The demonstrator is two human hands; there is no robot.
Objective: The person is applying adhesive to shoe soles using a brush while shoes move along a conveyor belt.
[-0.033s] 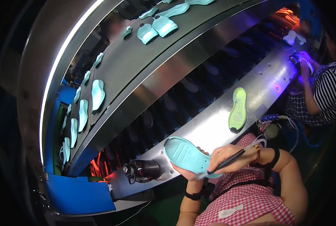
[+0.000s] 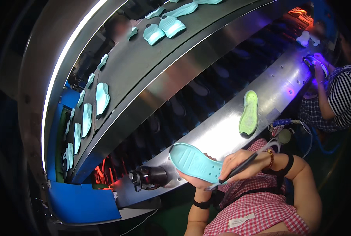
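Observation:
My left hand point(image 2: 196, 182) supports a pale blue shoe sole point(image 2: 193, 160) from below, its fingertips showing at the far edge. The sole is tilted, its inner face with ridges and small holes turned up. Closed round a black-handled brush point(image 2: 242, 165) is my right hand point(image 2: 233, 159); a pale flexible tube runs back from the handle. The brush's pale tip lies at the near edge of the sole, beside my left hand. Whether it touches the sole I cannot tell. A yellow-green sole point(image 2: 248, 114) with a black end lies on the metal bench beyond my right hand.
A black bottle point(image 2: 148, 177) stands on the curved metal bench point(image 2: 272, 88), left of my hands. Behind the bench, a dark conveyor belt point(image 2: 130, 74) carries several pale blue soles. At the right, a person in a striped sleeve point(image 2: 344, 88) handles a shoe under violet light.
The sole has shifted very slightly left in my left hand. My right hand and the brush have moved a little, the brush tip slightly downward.

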